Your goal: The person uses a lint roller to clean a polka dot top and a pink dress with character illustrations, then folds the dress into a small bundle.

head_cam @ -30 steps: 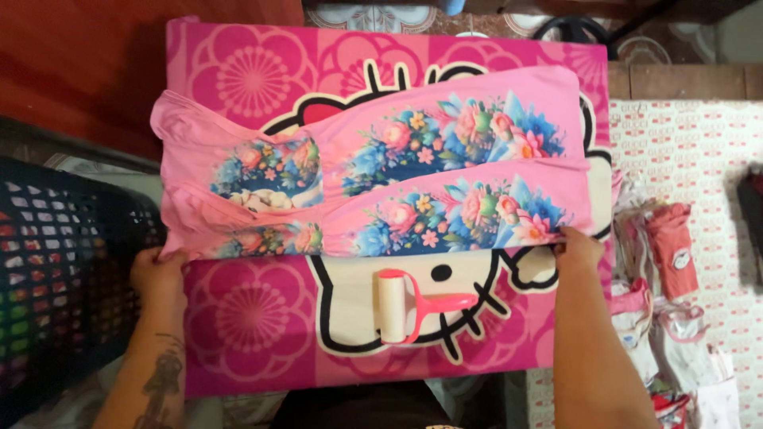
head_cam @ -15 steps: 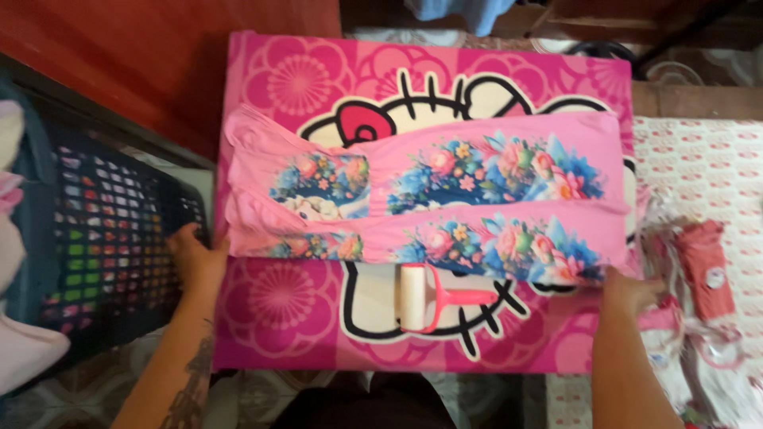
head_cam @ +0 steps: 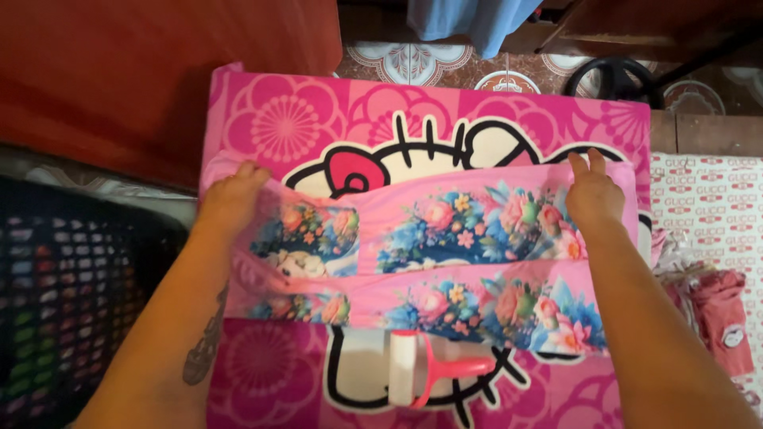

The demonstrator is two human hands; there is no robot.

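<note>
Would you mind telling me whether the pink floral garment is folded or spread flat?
Folded: the pink floral garment lies on the pink board as two overlapping lengthwise bands, with both hands at its far edge.

Pink cartoon-cat board (head_cam: pixel 270 119), mid-frame.
Folded pink floral garment (head_cam: pixel 445 262) lies across it; lint roller (head_cam: pixel 413 368) at bottom centre.

Tabletop (head_cam: pixel 294 119): near edge cut off at 6 o'clock. Lint roller (head_cam: pixel 404 367): lower end clipped there. Dark basket (head_cam: pixel 71 294) runs off at 9 o'clock. Garment (head_cam: pixel 445 238): far corners hidden under both hands.
</note>
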